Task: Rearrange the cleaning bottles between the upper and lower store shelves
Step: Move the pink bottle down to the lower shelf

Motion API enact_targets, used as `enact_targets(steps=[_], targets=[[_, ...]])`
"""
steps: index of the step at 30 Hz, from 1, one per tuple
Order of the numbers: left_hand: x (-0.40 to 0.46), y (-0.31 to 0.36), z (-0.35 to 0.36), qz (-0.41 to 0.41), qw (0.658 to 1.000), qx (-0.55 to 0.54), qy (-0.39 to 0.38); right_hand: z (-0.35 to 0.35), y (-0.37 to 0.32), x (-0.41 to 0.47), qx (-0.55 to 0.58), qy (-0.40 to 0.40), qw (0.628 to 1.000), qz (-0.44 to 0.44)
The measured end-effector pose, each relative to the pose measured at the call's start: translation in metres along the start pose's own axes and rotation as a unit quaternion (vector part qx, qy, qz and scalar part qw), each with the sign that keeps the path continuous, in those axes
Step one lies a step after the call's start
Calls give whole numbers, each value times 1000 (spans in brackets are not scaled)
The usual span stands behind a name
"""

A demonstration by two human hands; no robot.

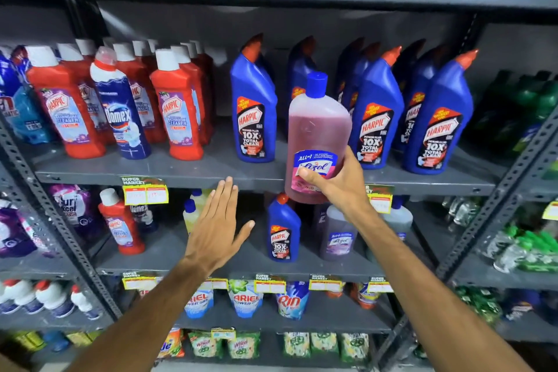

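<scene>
Fingers [305, 174] of right hand clasp pink Lizol bottle [318, 130] before grey shelf [181, 170]; left hand [217, 229] splayed.

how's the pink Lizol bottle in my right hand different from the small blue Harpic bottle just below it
The pink Lizol bottle is see-through with a straight blue cap; the small blue Harpic bottle is opaque with an angled red cap. The Lizol is held by the right hand; the Harpic stands on the lower shelf. Both are upright.

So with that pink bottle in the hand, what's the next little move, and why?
Probably ease the pink Lizol bottle forward and set it down in the gap on the upper shelf. The right hand grips it near its base, level with the shelf edge, between two blue Harpic bottles. The left hand is open and empty.
</scene>
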State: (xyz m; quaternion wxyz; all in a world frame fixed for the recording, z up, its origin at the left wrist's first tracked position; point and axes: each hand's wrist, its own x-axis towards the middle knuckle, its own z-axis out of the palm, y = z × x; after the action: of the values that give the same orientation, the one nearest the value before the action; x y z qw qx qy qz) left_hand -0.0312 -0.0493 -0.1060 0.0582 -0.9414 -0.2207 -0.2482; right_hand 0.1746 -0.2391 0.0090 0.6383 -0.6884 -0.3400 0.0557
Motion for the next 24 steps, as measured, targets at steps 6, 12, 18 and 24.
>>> enact_targets(steps=[6, 12, 18, 24], targets=[[-42, 8, 40, 26, 998, -10, -56, -9, 37, -49, -33, 28, 998, 36], [-60, 6, 81, 27, 992, -3, -123, -5, 93, -84, -37, 68, 994, 82], [-70, -1, 137, 14, 985, -13, -172, 12, 171, -101, -46, 112, 982, 143], [-79, -8, 193, 1, 977, -27, -212, 43, 253, -104, -17, 165, 971, 171]])
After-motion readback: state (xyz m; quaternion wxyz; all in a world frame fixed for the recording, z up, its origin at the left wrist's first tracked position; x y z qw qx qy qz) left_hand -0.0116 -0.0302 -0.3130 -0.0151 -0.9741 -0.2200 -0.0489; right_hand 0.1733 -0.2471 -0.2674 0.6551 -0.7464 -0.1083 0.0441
